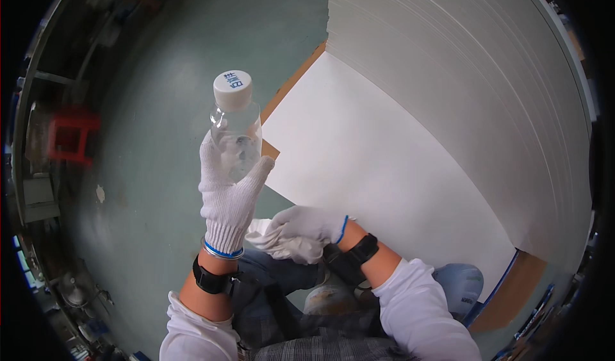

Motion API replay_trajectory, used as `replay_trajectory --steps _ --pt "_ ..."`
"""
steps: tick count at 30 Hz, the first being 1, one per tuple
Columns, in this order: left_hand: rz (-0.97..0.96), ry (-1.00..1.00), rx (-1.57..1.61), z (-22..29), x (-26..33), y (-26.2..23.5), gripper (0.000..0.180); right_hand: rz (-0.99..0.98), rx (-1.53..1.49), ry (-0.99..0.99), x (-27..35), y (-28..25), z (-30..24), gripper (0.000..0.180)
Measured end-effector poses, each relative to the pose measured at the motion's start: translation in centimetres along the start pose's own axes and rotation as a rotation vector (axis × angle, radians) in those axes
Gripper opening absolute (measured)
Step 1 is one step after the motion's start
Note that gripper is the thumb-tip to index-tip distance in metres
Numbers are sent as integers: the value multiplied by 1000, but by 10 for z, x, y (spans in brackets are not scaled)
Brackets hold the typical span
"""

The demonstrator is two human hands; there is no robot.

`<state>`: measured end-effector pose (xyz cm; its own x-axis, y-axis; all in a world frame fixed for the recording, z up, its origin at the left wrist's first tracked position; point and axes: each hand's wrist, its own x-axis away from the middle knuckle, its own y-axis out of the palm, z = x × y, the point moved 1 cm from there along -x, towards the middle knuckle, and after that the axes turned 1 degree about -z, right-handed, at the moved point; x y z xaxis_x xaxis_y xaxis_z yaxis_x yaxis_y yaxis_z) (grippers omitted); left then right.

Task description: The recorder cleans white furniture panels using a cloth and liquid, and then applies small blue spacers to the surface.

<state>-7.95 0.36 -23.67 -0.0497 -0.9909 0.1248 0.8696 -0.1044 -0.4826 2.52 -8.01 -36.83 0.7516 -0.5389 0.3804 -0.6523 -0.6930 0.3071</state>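
Two knit gloves point(224, 217): left fingers point(261, 169) round clear bottle point(245, 123), right fingers point(287, 219) round crumpled cloth point(298, 249).

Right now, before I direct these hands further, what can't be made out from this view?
In the head view:
- Base of the clear bottle: hidden by the left hand.
- Finger placement of the right hand on the white cloth: hidden by the glove's back.
- Red object: blurred, exact kind unclear.
- Left sleeve: cut off by the lower edge.
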Motion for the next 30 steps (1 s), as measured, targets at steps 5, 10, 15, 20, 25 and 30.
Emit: replay_trajectory --steps 5,10,15,20,25,30 --pt "30 5 65 -3 0 4 75 768 -1095 -380 83 -81 -18 30" --pt "20 -12 100 1 1 6 76 1254 699 387 70 -108 -1 52" --pt "24 100 31 -4 0 3 73 1011 1254 210 -10 -50 18 56" --pt "17 102 29 -13 5 -2 73 302 676 139 -49 28 26 31" --pt "26 119 16 -9 4 -1 72 161 95 -379 40 19 31 36" --pt "-69 154 53 1 9 6 72 913 -434 -237 122 -22 -8 36"
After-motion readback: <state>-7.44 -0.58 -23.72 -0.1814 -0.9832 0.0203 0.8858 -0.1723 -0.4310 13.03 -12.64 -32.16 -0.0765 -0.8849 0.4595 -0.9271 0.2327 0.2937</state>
